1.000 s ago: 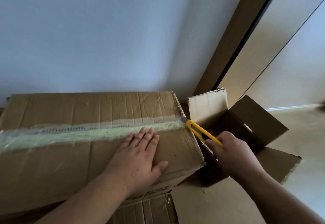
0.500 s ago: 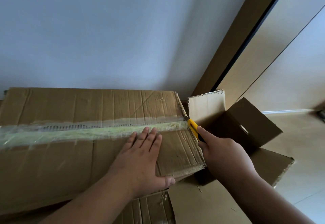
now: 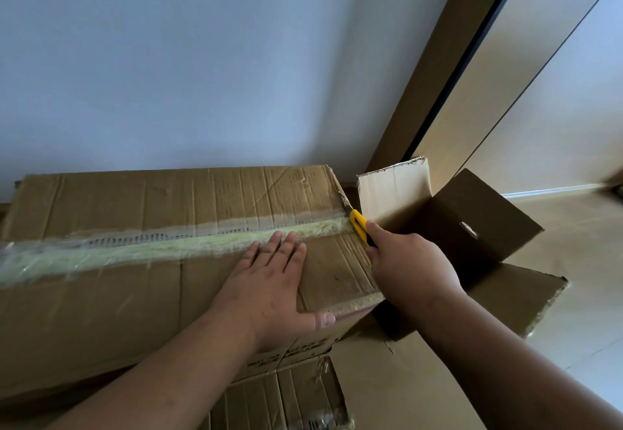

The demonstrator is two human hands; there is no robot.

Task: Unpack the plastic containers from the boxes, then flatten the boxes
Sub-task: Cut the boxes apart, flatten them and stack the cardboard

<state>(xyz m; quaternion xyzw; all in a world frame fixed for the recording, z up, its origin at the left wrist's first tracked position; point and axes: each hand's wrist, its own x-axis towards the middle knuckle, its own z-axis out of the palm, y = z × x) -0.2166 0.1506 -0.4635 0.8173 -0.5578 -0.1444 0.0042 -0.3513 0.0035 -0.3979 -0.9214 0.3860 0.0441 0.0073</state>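
A large sealed cardboard box (image 3: 101, 311) lies across the left, its top seam covered by a strip of yellowish tape (image 3: 135, 247). My left hand (image 3: 269, 281) presses flat on the box top near its right end, fingers spread. My right hand (image 3: 411, 271) grips a yellow utility knife (image 3: 359, 227), index finger along its back. The blade tip sits at the right end of the taped seam, at the box's edge. No plastic containers are visible.
A smaller open cardboard box (image 3: 472, 227) with raised flaps stands just right of the large one. Another taped box (image 3: 286, 396) lies under the large box. A pale wall is behind, a brown door frame (image 3: 438, 75) to the right, light floor (image 3: 590, 261) beyond.
My right hand has slid up along the knife toward the box, bringing the blade against the seam's right end. My left hand has shifted slightly right on the box top.
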